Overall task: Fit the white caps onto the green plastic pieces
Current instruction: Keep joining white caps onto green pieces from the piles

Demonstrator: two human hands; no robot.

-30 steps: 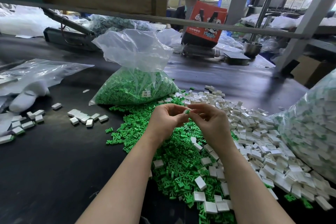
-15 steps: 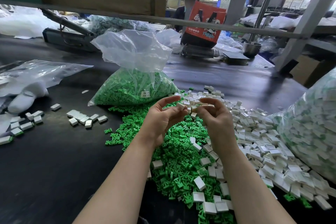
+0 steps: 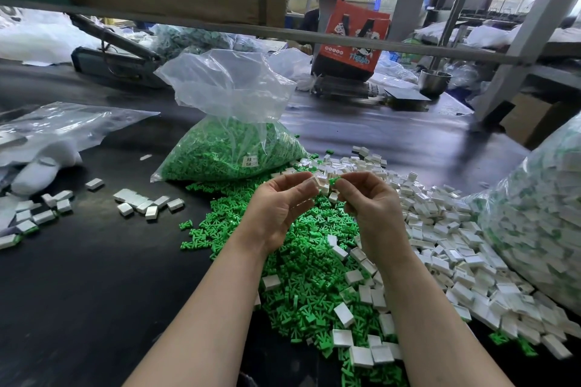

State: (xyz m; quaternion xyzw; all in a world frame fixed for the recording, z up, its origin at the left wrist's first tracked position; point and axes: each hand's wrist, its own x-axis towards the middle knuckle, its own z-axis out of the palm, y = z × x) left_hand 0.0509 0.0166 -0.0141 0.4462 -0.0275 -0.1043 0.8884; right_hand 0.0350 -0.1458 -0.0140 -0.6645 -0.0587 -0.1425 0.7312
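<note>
My left hand (image 3: pixel 279 207) pinches a small white cap (image 3: pixel 317 181) at its fingertips, raised above the table. My right hand (image 3: pixel 371 210) pinches a small green plastic piece (image 3: pixel 335 181) just to the right of that cap; the two parts are close but a little apart. Under my hands lies a heap of loose green pieces (image 3: pixel 301 264). A spread of loose white caps (image 3: pixel 446 229) covers the table to the right.
A clear bag of green pieces (image 3: pixel 232 151) stands behind my hands. A large bag of capped parts (image 3: pixel 540 214) fills the right edge. Several capped pieces (image 3: pixel 146 203) lie to the left on the black table (image 3: pixel 94 276). A person sits across the table.
My hands have risen slightly and drawn apart. The white cap and green piece, held together at my fingertips a second ago, are now separate, one in each hand.
</note>
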